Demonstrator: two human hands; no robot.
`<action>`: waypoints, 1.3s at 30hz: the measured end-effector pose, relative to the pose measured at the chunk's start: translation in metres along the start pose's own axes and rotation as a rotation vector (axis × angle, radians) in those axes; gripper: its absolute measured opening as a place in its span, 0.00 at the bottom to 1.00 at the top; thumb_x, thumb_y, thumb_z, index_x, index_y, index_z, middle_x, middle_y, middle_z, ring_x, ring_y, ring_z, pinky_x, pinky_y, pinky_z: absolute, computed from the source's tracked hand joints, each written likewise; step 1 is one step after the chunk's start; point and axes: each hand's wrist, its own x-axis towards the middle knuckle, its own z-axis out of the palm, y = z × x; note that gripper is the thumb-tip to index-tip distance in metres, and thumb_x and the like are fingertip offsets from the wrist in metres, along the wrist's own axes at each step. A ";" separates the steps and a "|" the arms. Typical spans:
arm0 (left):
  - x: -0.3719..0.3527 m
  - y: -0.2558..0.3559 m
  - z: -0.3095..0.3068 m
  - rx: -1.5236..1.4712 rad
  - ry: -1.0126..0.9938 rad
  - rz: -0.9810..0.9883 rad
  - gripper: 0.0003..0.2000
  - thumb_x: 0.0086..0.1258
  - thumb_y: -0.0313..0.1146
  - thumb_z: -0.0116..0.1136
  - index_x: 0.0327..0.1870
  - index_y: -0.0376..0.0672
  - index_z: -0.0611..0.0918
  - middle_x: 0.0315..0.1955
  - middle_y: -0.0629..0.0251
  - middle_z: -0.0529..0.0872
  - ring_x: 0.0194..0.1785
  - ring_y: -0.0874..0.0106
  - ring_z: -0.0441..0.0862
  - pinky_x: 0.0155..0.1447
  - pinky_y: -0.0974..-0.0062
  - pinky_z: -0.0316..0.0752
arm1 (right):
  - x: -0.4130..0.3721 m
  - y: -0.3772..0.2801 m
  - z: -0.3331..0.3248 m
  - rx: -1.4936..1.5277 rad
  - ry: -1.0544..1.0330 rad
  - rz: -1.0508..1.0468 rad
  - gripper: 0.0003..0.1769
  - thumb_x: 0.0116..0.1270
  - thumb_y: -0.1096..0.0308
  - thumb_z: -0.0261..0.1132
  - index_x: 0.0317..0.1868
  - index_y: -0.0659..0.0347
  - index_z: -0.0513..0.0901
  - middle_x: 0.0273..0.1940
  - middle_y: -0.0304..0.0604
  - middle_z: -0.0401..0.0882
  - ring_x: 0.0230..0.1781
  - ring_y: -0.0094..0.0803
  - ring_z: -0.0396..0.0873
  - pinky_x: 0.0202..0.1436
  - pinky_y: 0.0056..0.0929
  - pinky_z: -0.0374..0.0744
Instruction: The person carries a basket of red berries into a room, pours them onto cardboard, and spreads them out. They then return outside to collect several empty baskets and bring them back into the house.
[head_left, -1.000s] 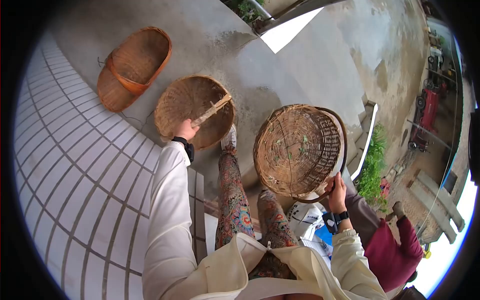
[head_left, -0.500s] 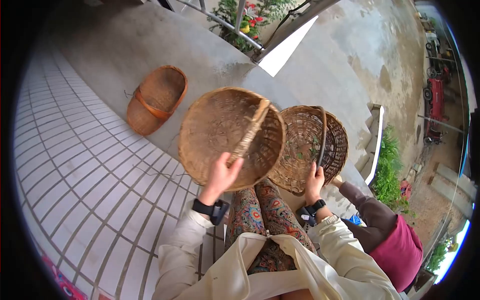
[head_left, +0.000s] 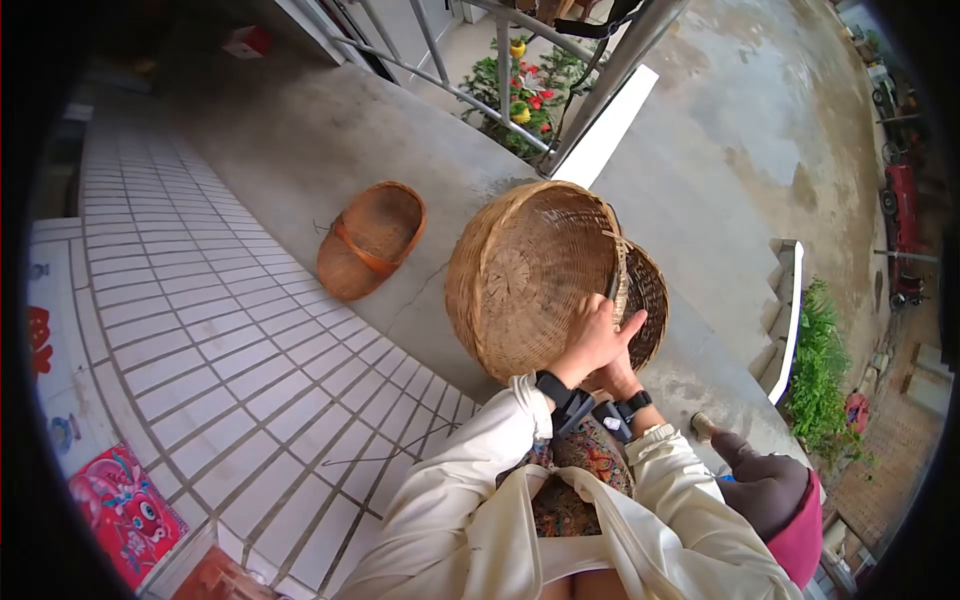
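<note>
A large pale wicker basket is held up before my body, tilted with its inside toward me. My left hand is closed at its right side, around the handle area, with the thumb pointing right. Behind it and to the right is a smaller, darker wicker basket, partly covered by the large one. My right hand is just below my left, at the darker basket, its fingers mostly hidden. A dark handle runs down to my hands. An orange-brown scoop-shaped basket lies on the concrete.
A white tiled surface curves along the left. A metal railing with flowers stands ahead. Steps with a white edge and green plants are at the right. Another person's leg shows at lower right.
Both baskets have come together, the large one now overlapping the darker one. My left hand has moved right, against my right hand. The other person's arm no longer reaches toward the darker basket.
</note>
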 end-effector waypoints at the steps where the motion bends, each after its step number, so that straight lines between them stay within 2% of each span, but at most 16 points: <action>1: 0.000 0.000 -0.001 0.080 -0.047 -0.023 0.24 0.62 0.48 0.57 0.44 0.31 0.74 0.42 0.49 0.74 0.49 0.54 0.70 0.54 0.62 0.66 | 0.002 -0.002 -0.002 0.053 -0.022 0.014 0.17 0.70 0.58 0.50 0.50 0.62 0.72 0.47 0.42 0.75 0.45 0.27 0.73 0.50 0.26 0.71; 3: 0.000 0.004 -0.001 0.167 -0.082 -0.044 0.25 0.61 0.46 0.57 0.47 0.30 0.73 0.45 0.48 0.73 0.52 0.53 0.69 0.56 0.61 0.65 | 0.008 -0.006 -0.008 0.106 -0.058 0.024 0.18 0.70 0.59 0.51 0.52 0.62 0.72 0.47 0.43 0.75 0.45 0.27 0.73 0.51 0.26 0.71; 7: -0.031 0.026 -0.018 0.259 -0.091 0.074 0.24 0.56 0.34 0.57 0.52 0.30 0.66 0.51 0.45 0.67 0.58 0.50 0.64 0.61 0.58 0.62 | 0.040 0.028 -0.038 -0.822 -0.123 -0.748 0.16 0.68 0.62 0.52 0.52 0.60 0.72 0.45 0.43 0.76 0.46 0.28 0.73 0.47 0.25 0.72; 9: -0.053 0.014 -0.017 -0.083 0.073 0.235 0.14 0.58 0.28 0.55 0.45 0.35 0.71 0.46 0.50 0.71 0.52 0.53 0.70 0.55 0.61 0.68 | 0.066 0.035 -0.045 -0.442 -0.110 -0.322 0.13 0.66 0.63 0.54 0.47 0.60 0.72 0.37 0.41 0.75 0.40 0.30 0.74 0.41 0.27 0.74; 11: -0.083 0.023 -0.066 -0.364 -0.240 0.127 0.06 0.64 0.28 0.54 0.38 0.36 0.75 0.34 0.61 0.77 0.37 0.70 0.78 0.42 0.74 0.74 | 0.050 -0.005 -0.009 0.103 0.090 0.152 0.13 0.62 0.61 0.57 0.43 0.60 0.73 0.32 0.39 0.74 0.33 0.31 0.74 0.36 0.32 0.75; 14: -0.130 -0.049 -0.113 -0.717 -0.767 -0.128 0.08 0.69 0.31 0.51 0.38 0.36 0.79 0.32 0.67 0.83 0.34 0.78 0.80 0.41 0.79 0.75 | 0.065 0.008 -0.029 0.241 0.254 0.134 0.12 0.59 0.59 0.60 0.38 0.58 0.74 0.31 0.39 0.73 0.31 0.31 0.73 0.37 0.33 0.74; 20: -0.141 -0.292 -0.242 -0.743 -0.417 -0.833 0.10 0.66 0.34 0.53 0.35 0.34 0.79 0.26 0.62 0.83 0.31 0.71 0.83 0.33 0.78 0.79 | 0.080 0.025 -0.121 0.141 0.385 -0.064 0.12 0.62 0.56 0.59 0.34 0.56 0.74 0.29 0.36 0.71 0.32 0.30 0.72 0.42 0.32 0.75; 24: -0.056 -0.492 -0.288 -0.434 0.265 -0.511 0.14 0.61 0.36 0.47 0.18 0.38 0.77 0.17 0.66 0.78 0.19 0.74 0.73 0.27 0.76 0.68 | 0.022 -0.022 -0.094 0.304 0.621 0.024 0.13 0.58 0.52 0.60 0.28 0.53 0.74 0.23 0.32 0.73 0.25 0.29 0.73 0.35 0.32 0.76; 25: -0.028 -0.538 -0.292 -0.325 0.423 -0.470 0.16 0.61 0.39 0.49 0.17 0.37 0.74 0.16 0.66 0.77 0.23 0.73 0.73 0.32 0.74 0.69 | 0.011 -0.032 -0.079 0.292 0.675 0.042 0.15 0.56 0.50 0.61 0.27 0.53 0.74 0.22 0.33 0.75 0.23 0.29 0.74 0.32 0.32 0.76; 26: -0.002 -0.553 -0.312 -0.066 0.285 -0.695 0.17 0.60 0.43 0.53 0.25 0.34 0.79 0.27 0.60 0.81 0.35 0.69 0.77 0.44 0.71 0.71 | -0.001 -0.035 -0.092 0.355 0.706 0.075 0.17 0.55 0.49 0.61 0.27 0.54 0.74 0.21 0.34 0.75 0.21 0.30 0.74 0.29 0.30 0.76; 27: 0.012 -0.608 -0.294 0.025 0.664 -0.717 0.23 0.59 0.47 0.57 0.41 0.30 0.79 0.43 0.53 0.80 0.48 0.64 0.75 0.55 0.68 0.67 | -0.012 -0.040 -0.101 0.421 0.729 0.103 0.19 0.53 0.47 0.61 0.26 0.56 0.74 0.19 0.36 0.74 0.18 0.30 0.73 0.27 0.29 0.75; 28: 0.026 -0.600 -0.312 -0.576 0.459 -0.776 0.34 0.60 0.50 0.56 0.58 0.29 0.67 0.57 0.53 0.70 0.57 0.65 0.69 0.60 0.68 0.63 | -0.021 -0.047 -0.083 0.461 0.885 0.071 0.20 0.52 0.47 0.61 0.26 0.58 0.74 0.17 0.37 0.73 0.16 0.30 0.72 0.23 0.27 0.74; 31: 0.069 -0.597 -0.320 -1.165 0.300 -1.034 0.35 0.61 0.51 0.54 0.61 0.31 0.65 0.57 0.52 0.70 0.59 0.58 0.69 0.61 0.64 0.64 | -0.061 -0.048 -0.108 0.527 0.831 0.037 0.20 0.52 0.46 0.61 0.24 0.57 0.74 0.18 0.37 0.73 0.17 0.30 0.71 0.26 0.28 0.75; 34: 0.076 -0.680 -0.308 -1.084 0.347 -1.105 0.31 0.61 0.50 0.57 0.57 0.36 0.65 0.55 0.58 0.65 0.62 0.65 0.62 0.64 0.67 0.60 | -0.085 -0.059 -0.085 0.430 1.024 -0.080 0.20 0.49 0.47 0.62 0.25 0.57 0.73 0.21 0.36 0.73 0.22 0.31 0.73 0.32 0.29 0.76; 35: 0.071 -0.698 -0.300 -1.098 0.314 -1.037 0.25 0.62 0.51 0.57 0.50 0.40 0.69 0.44 0.63 0.71 0.52 0.69 0.69 0.58 0.70 0.65 | -0.085 -0.066 -0.064 0.332 1.151 -0.132 0.22 0.49 0.45 0.62 0.26 0.57 0.73 0.22 0.37 0.73 0.23 0.34 0.74 0.36 0.33 0.76; 39: 0.059 -0.603 -0.303 -0.892 0.310 -0.999 0.15 0.62 0.50 0.58 0.31 0.49 0.72 0.24 0.75 0.70 0.30 0.78 0.68 0.40 0.77 0.68 | -0.120 -0.055 -0.097 0.528 0.862 0.049 0.34 0.50 0.38 0.56 0.43 0.63 0.75 0.40 0.52 0.78 0.41 0.48 0.76 0.49 0.47 0.73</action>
